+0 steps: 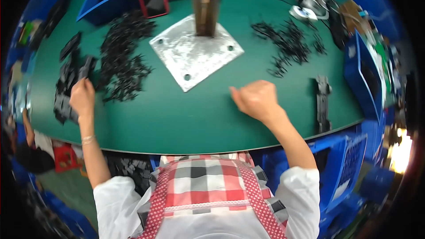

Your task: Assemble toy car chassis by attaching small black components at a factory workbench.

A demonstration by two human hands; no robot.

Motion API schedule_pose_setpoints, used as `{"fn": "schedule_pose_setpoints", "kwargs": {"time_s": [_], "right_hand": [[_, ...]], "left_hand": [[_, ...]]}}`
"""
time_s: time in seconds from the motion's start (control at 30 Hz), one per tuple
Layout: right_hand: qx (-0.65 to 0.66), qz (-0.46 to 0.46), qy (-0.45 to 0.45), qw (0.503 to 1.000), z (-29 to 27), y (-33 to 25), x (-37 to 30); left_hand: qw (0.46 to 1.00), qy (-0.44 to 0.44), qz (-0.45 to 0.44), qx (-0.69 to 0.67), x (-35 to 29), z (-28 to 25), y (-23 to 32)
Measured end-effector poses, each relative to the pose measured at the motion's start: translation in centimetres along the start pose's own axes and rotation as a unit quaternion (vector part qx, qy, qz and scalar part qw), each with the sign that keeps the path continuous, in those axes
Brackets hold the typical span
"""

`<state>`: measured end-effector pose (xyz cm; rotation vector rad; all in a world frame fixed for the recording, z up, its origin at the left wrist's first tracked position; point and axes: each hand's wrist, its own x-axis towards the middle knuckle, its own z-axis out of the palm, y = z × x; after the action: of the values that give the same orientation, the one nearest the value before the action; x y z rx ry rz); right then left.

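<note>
L hand [83,97], fingers curled, at R edge of blk parts [68,76], L side of counter [190,124]; hold unclear. R hand [256,99] loosely fisted, near-R of metal plate [190,59]; can't tell contents.

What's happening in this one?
A person in a checked apron is working at a green table. Their left hand is at a heap of black parts; whether it has a grip on one is unclear. The right hand is curled in front of the metal plate, with nothing visible in it. One long black part lies apart on the right, and small black pieces are piled on both sides of the plate.
</note>
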<state>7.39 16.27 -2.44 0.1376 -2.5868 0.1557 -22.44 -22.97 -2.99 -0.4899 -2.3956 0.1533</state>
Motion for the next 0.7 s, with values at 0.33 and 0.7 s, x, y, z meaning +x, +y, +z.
{"fn": "schedule_pose_setpoints", "kwargs": {"time_s": [0.33,0.7], "right_hand": [[-0.035,0.044,-0.022,0.998,2.5,0.0,-2.1],[-0.106,-0.095,-0.048,0.989,-1.9,-3.1,1.1]], "left_hand": [[0.985,0.144,-0.04,-0.083,5.5,-1.9,-8.3],[0.928,0.211,-0.086,-0.294,0.0,-14.4,0.5]]}}
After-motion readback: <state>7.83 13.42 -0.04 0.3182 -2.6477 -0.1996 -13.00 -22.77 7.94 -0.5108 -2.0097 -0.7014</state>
